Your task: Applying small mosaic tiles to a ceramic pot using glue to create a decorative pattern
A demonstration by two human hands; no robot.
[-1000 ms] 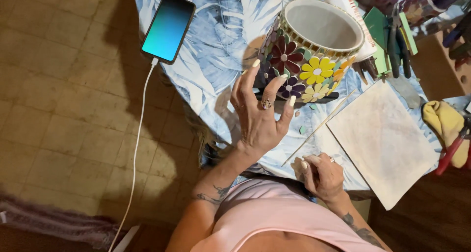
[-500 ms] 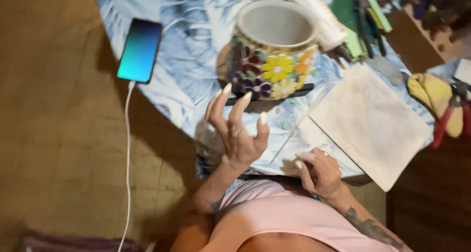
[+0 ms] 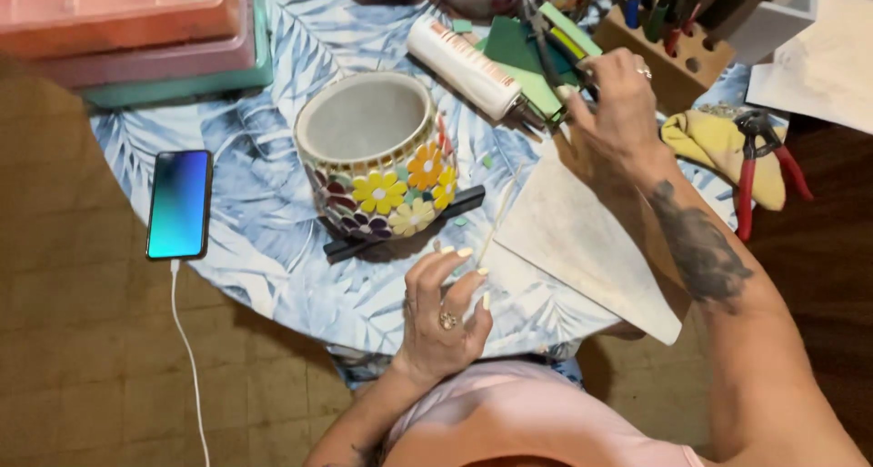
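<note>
Fingers of my right hand (image 3: 617, 103) are curled around the handles of a dark slim tool (image 3: 548, 53) at the far side of the table, beside a white tube (image 3: 466, 67) that lies on its side over green sheets (image 3: 514, 53). The grip is narrow and closed on the tool; I cannot tell what kind of tool it is. My left hand (image 3: 444, 314) hovers near the table's front edge with fingers loosely spread and bent, holding nothing — a ring shows on one finger.

Between the two hands sits the mosaic pot (image 3: 377, 153), tipped slightly on a black bar (image 3: 405, 223) under its base. Its inside is plain pale grey, its rim pale too, and the side facing me carries tile flowers — yellow, orange and dark purple with white centres.

Just right of the pot a pale, stained square slab (image 3: 582, 240) lies on the leaf-patterned tablecloth (image 3: 264, 221), one corner hanging past the table edge. Red-handled pliers (image 3: 759, 162) rest on a yellow cloth (image 3: 705, 140) further right. A wooden holder (image 3: 673, 53) with pens stands behind my right hand. To the left, a phone (image 3: 179, 203) with a lit blue-green screen lies near the table's edge, with a white cable (image 3: 186, 358) running down from it. Pink and teal plastic boxes (image 3: 136, 30) are stacked at the far left.
</note>
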